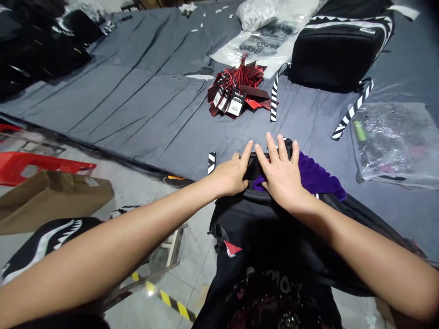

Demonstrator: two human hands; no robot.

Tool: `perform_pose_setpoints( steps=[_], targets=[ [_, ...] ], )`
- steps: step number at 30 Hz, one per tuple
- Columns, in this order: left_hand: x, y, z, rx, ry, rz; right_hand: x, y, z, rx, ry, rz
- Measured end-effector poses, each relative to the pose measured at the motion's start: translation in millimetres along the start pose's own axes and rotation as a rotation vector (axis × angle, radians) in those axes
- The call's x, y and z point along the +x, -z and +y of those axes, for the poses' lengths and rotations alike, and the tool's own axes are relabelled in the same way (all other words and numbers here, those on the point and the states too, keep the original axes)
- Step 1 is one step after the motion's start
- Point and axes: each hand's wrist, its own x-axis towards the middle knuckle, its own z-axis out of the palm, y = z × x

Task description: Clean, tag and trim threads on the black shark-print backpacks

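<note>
Directly in front of me, a black bag [240, 212] rests against the table's near edge and my body. My left hand [231, 176] lies on its upper left side, index finger stretched out and thumb apart from it; the remaining fingers are mostly hidden. My right hand [283, 176] is spread over the top of the bag, its fingers pointing away from me. Purple cloth [317, 176] bunches beside and partly under the right hand. Between the two hands part of a dark opening or fold shows. A small red-and-white tag [232, 248] sticks out lower on the bag.
On the grey-covered table [147, 87] lie a bundle of red-stringed hang tags [240, 89], a black backpack [334, 57] with striped straps, and a clear plastic bag [398, 141]. Dark bags [37, 50] pile up at far left. A cardboard box [55, 196] stands lower left.
</note>
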Motion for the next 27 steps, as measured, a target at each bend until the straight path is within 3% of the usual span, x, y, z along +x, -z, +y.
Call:
perform_pose_setpoints(
  steps=[7, 14, 17, 20, 24, 27],
  targets=[
    [-3.0, 2.7, -2.7, -0.136, -0.052, -0.025, -1.9, 5.0, 2.7, -0.015, -0.002, -0.017],
    [4.0, -4.6, -9.6, -0.322, -0.112, 0.026, 22.3, -5.0, -23.9, -0.097, 0.092, -0.056],
    [-1.9, -6.2, -14.3, -0.433, -0.175, 0.032, 22.8, -4.0, -25.0, -0.059, 0.077, -0.084],
    [-15.5, -10.7, -13.7, -0.496, -0.135, 0.052, 15.5, -2.9, -18.3, -0.016, 0.035, -0.084],
    [-28.5, -30.0, -9.8, -0.536, -0.097, 0.205, 14.7, -10.4, -19.7, 0.019, 0.052, 0.015],
    [-30.0, -49.9, -9.4, -0.607, -0.047, 0.429, 22.3, -16.8, -28.0, 0.022, 0.127, 0.04]
  ],
)
